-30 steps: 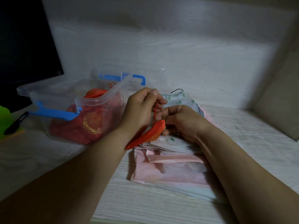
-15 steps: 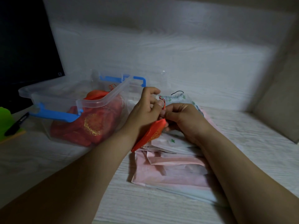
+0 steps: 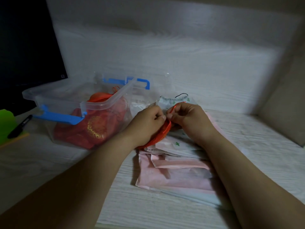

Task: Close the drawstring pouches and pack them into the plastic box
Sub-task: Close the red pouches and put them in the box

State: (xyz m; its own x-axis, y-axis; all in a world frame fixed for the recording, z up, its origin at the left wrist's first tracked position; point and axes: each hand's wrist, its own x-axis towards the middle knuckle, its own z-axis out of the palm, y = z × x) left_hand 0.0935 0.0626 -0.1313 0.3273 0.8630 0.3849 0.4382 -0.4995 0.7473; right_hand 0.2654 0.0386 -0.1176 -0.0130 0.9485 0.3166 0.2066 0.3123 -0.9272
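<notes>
A small red drawstring pouch (image 3: 160, 135) hangs between my two hands above a stack of pink and white pouches (image 3: 175, 171). My left hand (image 3: 146, 123) grips the pouch's upper edge with curled fingers. My right hand (image 3: 188, 118) pinches its red cord, which loops over the fingers. Left of them stands the clear plastic box (image 3: 105, 103) with blue latches, with several red pouches (image 3: 92, 128) inside. White pouches with green print (image 3: 173, 100) lie behind my hands.
A black monitor (image 3: 24, 47) stands at the back left. A black marker (image 3: 19, 123) and a green object (image 3: 5, 124) lie at the left edge. The white wood-grain table (image 3: 148, 204) runs to a wall behind and a beige panel (image 3: 287, 113) on the right.
My hands have come closer together and moved slightly right. The left hand dropped from the raised cord onto the pouch's top, and the pouch now sits more hidden under it.
</notes>
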